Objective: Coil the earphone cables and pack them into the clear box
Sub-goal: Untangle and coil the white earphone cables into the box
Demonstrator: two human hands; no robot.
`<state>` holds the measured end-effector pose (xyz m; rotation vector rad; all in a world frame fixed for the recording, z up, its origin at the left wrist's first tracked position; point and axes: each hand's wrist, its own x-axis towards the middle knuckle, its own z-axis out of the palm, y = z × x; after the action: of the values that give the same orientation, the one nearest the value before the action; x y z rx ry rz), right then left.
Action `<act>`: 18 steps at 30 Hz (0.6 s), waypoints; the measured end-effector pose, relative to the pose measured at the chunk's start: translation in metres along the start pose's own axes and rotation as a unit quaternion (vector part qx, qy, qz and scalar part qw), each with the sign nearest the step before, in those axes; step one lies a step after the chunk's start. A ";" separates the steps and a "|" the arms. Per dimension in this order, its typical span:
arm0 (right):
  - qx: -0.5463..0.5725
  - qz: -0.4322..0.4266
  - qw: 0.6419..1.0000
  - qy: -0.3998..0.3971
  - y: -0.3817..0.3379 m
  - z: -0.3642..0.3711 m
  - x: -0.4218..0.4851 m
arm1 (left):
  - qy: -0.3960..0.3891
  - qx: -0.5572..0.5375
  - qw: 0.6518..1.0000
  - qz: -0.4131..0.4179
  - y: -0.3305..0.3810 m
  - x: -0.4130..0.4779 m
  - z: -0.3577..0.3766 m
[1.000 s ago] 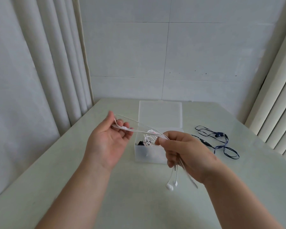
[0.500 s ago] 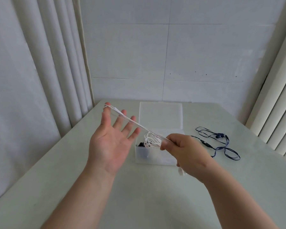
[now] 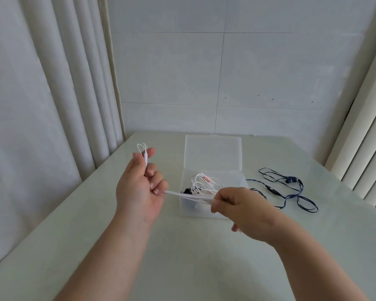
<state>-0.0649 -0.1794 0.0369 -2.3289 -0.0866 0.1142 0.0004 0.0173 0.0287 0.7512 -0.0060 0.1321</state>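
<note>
A white earphone cable (image 3: 189, 195) is stretched in several strands between my two hands, above the table. My left hand (image 3: 139, 187) has its fingers curled round one end of the bundle, and a small loop with the inline remote sticks up past my thumb. My right hand (image 3: 237, 207) pinches the other end of the strands just in front of the clear box (image 3: 204, 211). The box stands open with its lid (image 3: 213, 153) tipped back, and coiled white and dark earphones (image 3: 201, 184) lie inside it.
A dark blue earphone set (image 3: 289, 189) lies loose and uncoiled on the pale table (image 3: 96, 224) to the right of the box. Curtains hang at the left and blinds at the right, close to the table's edges. A tiled wall stands behind.
My left hand, spread open half a second ago with the cable across its fingers, has now closed round the strands. My right hand has moved lower and slightly left, still holding the cable.
</note>
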 end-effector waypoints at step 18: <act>0.048 -0.101 0.977 0.183 0.000 0.014 0.009 | -0.183 0.400 0.898 -0.015 -0.026 -0.020 0.005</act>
<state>-0.0577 -0.1683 0.0271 -2.1917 -0.1289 -0.4040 -0.0158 -0.0074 0.0135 1.5955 -0.3165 -0.0481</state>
